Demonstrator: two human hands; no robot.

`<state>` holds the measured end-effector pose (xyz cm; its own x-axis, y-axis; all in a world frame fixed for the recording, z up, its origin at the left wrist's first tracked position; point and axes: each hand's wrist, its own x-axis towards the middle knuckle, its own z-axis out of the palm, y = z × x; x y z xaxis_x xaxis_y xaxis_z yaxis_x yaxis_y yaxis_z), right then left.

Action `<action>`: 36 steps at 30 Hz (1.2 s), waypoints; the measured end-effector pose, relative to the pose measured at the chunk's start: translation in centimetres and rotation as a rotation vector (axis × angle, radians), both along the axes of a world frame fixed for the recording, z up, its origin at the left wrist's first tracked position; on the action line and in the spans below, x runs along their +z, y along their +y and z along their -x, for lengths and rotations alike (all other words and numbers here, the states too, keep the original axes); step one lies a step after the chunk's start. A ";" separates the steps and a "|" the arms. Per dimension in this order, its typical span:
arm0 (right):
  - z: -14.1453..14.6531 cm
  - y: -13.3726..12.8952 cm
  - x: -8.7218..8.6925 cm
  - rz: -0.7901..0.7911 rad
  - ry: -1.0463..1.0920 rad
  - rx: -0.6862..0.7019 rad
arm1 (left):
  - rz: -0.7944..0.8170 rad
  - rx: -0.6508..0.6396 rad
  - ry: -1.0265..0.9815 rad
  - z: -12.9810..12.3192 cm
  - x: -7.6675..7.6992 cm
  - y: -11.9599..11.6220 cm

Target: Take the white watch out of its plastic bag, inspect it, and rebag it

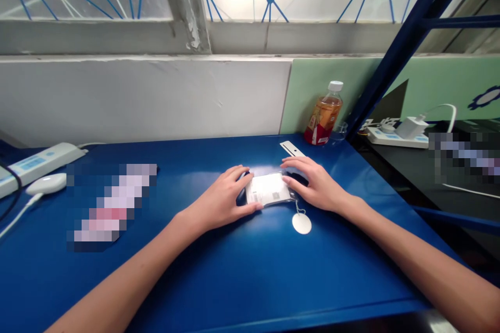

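Near edge of the blue surface [242,281] runs well in front of both hands. Left hand [224,195] holds a white packet [269,190] by its left end, fingers parted around it; right hand [312,184] pinches its right end. Bottle [324,117] stands by the far edge.

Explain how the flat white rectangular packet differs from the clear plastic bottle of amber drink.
The flat white packet is rectangular; the clear plastic bottle of amber drink is tall and rounded. The packet is mostly white, while the bottle shows amber with red below. The packet is between the left hand and right hand; the bottle stands untouched farther back. Both carry printed markings.
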<state>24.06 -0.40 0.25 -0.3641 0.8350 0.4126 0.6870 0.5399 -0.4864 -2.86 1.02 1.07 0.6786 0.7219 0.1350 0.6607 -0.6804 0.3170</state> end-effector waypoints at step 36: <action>1.3 -1.1 -0.8 0.056 -0.168 0.068 | -0.021 -0.091 -0.015 -0.1 -0.8 0.3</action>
